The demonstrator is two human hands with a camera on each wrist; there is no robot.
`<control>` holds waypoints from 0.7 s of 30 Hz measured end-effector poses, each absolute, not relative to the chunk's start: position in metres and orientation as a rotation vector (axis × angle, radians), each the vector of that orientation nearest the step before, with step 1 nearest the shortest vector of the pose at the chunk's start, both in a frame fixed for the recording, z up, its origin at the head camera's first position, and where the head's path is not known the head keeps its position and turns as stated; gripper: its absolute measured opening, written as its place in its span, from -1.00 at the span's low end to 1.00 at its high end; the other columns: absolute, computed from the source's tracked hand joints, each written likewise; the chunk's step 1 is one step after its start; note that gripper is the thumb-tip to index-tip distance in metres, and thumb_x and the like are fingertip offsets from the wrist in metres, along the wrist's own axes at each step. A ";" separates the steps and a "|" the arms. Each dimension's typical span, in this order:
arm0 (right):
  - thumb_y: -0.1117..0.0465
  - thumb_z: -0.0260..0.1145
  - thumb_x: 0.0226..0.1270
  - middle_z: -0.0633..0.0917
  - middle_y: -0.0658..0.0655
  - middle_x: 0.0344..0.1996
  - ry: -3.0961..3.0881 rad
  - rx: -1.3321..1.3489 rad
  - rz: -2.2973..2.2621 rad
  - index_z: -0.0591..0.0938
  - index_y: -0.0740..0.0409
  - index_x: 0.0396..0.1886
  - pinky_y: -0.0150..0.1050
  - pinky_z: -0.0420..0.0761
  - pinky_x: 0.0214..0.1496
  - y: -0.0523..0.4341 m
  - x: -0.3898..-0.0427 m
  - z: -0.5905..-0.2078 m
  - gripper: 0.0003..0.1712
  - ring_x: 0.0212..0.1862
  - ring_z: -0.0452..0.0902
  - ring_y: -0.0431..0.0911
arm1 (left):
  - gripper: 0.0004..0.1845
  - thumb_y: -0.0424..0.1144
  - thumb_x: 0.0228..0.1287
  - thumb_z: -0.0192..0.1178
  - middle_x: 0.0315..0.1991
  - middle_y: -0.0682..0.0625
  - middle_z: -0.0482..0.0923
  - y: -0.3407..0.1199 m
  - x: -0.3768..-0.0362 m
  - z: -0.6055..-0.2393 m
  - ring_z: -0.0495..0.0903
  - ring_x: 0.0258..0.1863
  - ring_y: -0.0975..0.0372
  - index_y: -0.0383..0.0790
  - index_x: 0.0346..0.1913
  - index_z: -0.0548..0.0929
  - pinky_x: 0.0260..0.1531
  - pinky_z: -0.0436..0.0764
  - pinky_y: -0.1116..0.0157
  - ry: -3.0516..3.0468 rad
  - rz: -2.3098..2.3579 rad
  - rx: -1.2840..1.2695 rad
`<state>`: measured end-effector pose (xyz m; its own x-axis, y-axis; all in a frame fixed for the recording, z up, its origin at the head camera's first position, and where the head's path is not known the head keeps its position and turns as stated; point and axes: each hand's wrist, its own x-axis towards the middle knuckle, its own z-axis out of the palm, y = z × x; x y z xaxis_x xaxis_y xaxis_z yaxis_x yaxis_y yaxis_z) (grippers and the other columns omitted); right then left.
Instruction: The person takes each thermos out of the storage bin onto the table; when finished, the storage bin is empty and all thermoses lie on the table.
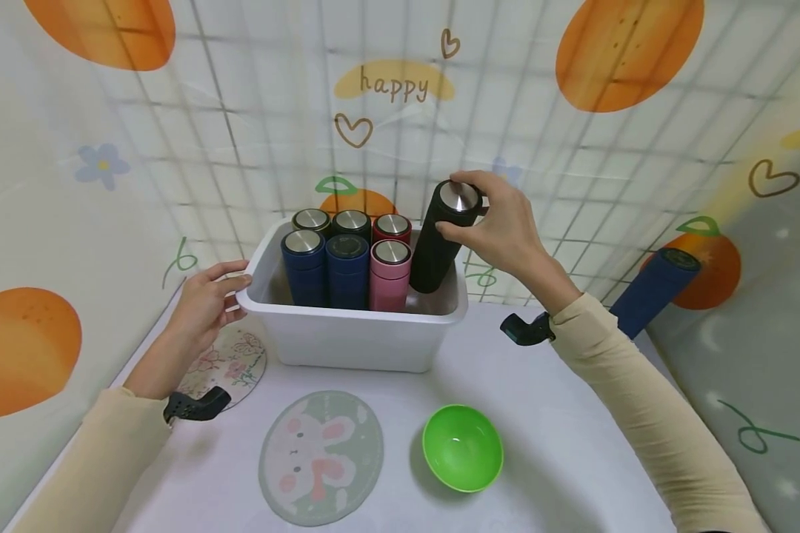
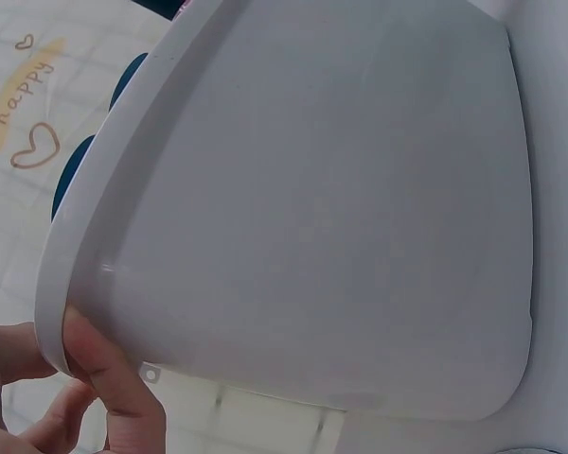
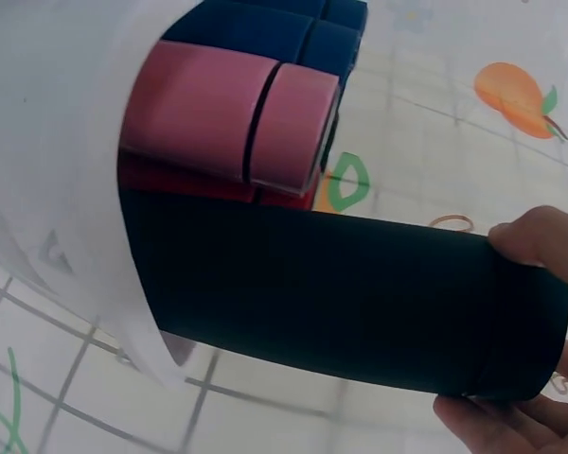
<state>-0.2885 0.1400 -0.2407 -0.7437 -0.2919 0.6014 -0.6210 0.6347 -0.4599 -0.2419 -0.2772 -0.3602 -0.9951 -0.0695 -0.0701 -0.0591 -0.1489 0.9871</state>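
My right hand [image 1: 500,222] grips a black thermos bottle [image 1: 436,240] round its silver-topped lid. The bottle leans, its lower end inside the white plastic bin [image 1: 353,333] at the right side. My left hand [image 1: 203,307] pinches the bin's left rim between thumb and fingers, as the left wrist view also shows. Several bottles stand upright in the bin: blue ones in front, a pink bottle [image 1: 390,277], a red bottle [image 1: 392,226] behind it and dark ones at the back. In the right wrist view the black bottle [image 3: 322,293] lies close beside the pink and red ones.
A green bowl [image 1: 463,448] sits on the white table in front of the bin. Left of it lies a round rabbit mat [image 1: 320,459], and a floral round mat [image 1: 240,363] is partly under my left arm. Another blue bottle [image 1: 653,292] stands beyond my right forearm, near the side curtain.
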 end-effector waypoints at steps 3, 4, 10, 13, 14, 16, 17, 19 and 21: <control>0.17 0.61 0.04 0.61 0.06 0.14 -2.351 0.728 0.929 0.59 0.13 0.25 -0.14 0.61 0.00 0.143 -0.285 -0.237 -0.28 0.05 0.50 -0.10 | -0.54 -0.29 0.43 0.22 0.10 -0.07 0.38 -0.276 -0.242 -0.360 0.65 -0.24 0.20 -0.29 0.31 0.40 -0.35 0.68 0.35 -2.044 -2.374 0.150; 0.17 0.61 0.04 0.61 0.06 0.15 -2.344 0.731 0.931 0.59 0.12 0.24 -0.16 0.62 0.00 0.143 -0.284 -0.236 -0.28 0.05 0.50 -0.11 | -0.54 -0.29 0.44 0.22 0.10 -0.08 0.38 -0.276 -0.241 -0.360 0.65 -0.24 0.20 -0.29 0.31 0.40 -0.35 0.68 0.35 -2.042 -2.374 0.152; 0.18 0.62 0.01 0.63 0.04 0.08 -2.272 0.752 0.955 0.61 0.12 0.21 -0.26 0.62 -0.05 0.146 -0.277 -0.228 -0.30 0.02 0.49 -0.20 | -0.55 -0.30 0.44 0.20 0.11 -0.09 0.38 -0.277 -0.242 -0.360 0.66 -0.24 0.20 -0.28 0.31 0.40 -0.35 0.68 0.35 -2.041 -2.371 0.149; 0.18 0.62 0.00 0.63 0.02 0.08 -2.253 0.753 0.961 0.62 0.13 0.20 -0.27 0.62 -0.06 0.147 -0.275 -0.224 -0.31 0.02 0.49 -0.22 | -0.55 -0.30 0.44 0.20 0.11 -0.08 0.37 -0.277 -0.243 -0.362 0.67 -0.24 0.19 -0.28 0.31 0.40 -0.35 0.68 0.35 -2.039 -2.373 0.141; 0.18 0.62 0.00 0.63 0.02 0.08 -2.251 0.750 0.956 0.62 0.13 0.20 -0.27 0.62 -0.06 0.147 -0.273 -0.223 -0.31 0.02 0.49 -0.22 | -0.56 -0.30 0.44 0.21 0.11 -0.08 0.37 -0.277 -0.243 -0.362 0.66 -0.24 0.19 -0.27 0.31 0.41 -0.35 0.68 0.35 -2.039 -2.373 0.140; 0.17 0.62 0.01 0.63 0.01 0.08 -2.255 0.744 0.945 0.62 0.12 0.20 -0.27 0.63 -0.06 0.147 -0.271 -0.221 -0.31 0.03 0.50 -0.22 | -0.57 -0.31 0.44 0.21 0.09 -0.08 0.39 -0.277 -0.243 -0.363 0.67 -0.26 0.20 -0.26 0.29 0.43 -0.36 0.68 0.35 -2.026 -2.388 0.143; 0.17 0.62 0.02 0.63 0.01 0.08 -2.256 0.743 0.941 0.62 0.11 0.20 -0.26 0.63 -0.06 0.147 -0.270 -0.220 -0.31 0.03 0.50 -0.21 | -0.58 -0.31 0.44 0.21 0.09 -0.07 0.40 -0.277 -0.243 -0.363 0.66 -0.26 0.20 -0.25 0.28 0.43 -0.37 0.68 0.35 -2.024 -2.392 0.145; 0.15 0.61 0.03 0.63 0.00 0.08 -2.260 0.739 0.927 0.62 0.10 0.21 -0.24 0.63 -0.05 0.148 -0.267 -0.219 -0.32 0.04 0.50 -0.21 | -0.60 -0.31 0.43 0.22 0.07 -0.07 0.42 -0.277 -0.243 -0.362 0.67 -0.28 0.21 -0.24 0.26 0.45 -0.38 0.67 0.35 -2.019 -2.395 0.153; 0.15 0.61 0.03 0.63 0.01 0.08 -2.255 0.741 0.914 0.62 0.09 0.21 -0.22 0.64 -0.05 0.149 -0.263 -0.218 -0.31 0.04 0.50 -0.20 | -0.61 -0.31 0.42 0.23 0.06 -0.06 0.43 -0.277 -0.243 -0.362 0.67 -0.30 0.22 -0.24 0.25 0.46 -0.39 0.67 0.35 -2.019 -2.396 0.156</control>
